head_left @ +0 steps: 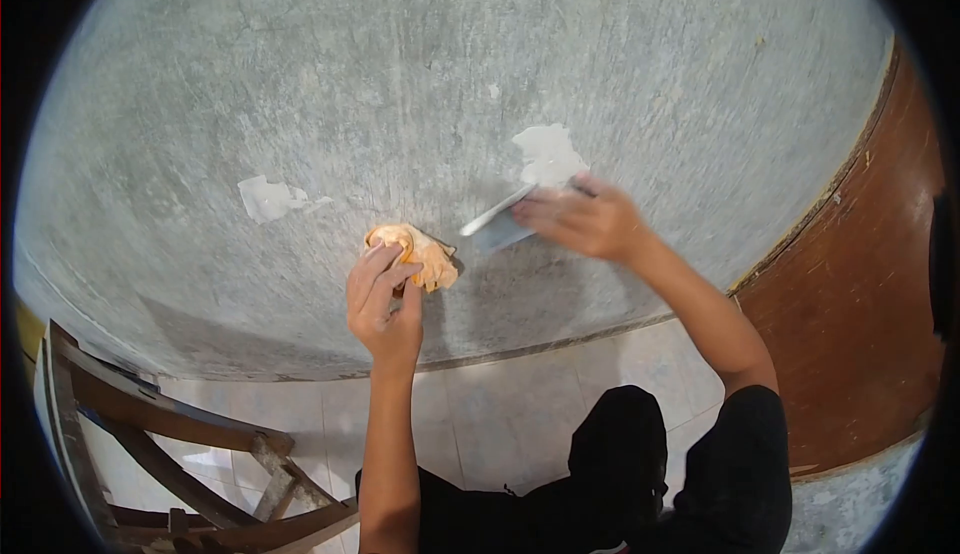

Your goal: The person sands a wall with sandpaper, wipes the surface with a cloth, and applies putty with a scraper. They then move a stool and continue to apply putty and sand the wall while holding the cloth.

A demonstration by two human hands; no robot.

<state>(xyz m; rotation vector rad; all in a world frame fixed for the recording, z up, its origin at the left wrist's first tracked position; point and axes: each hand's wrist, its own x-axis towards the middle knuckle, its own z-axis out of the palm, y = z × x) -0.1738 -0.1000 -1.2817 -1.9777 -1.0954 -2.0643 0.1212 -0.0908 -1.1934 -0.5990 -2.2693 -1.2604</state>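
My left hand point(380, 299) is closed around a crumpled orange cloth point(436, 262) with pale smears, held close in front of the grey wall point(400, 104). In my right hand point(590, 219), blurred by motion, is a flat putty knife point(505, 224). Its wide blade points to the left, with white along its upper edge. Just above the knife and fingers is a white putty patch point(550, 154) on the wall. A smaller white patch point(268, 199) lies to the left of my left hand.
A wooden frame with crossbars point(170, 414) stands at the lower left. Along the right side is a reddish-brown panel point(850, 324), meeting the wall at a yellowish edge. Pale floor tiles point(480, 409) run below the wall, near my dark-clothed knee point(620, 439).
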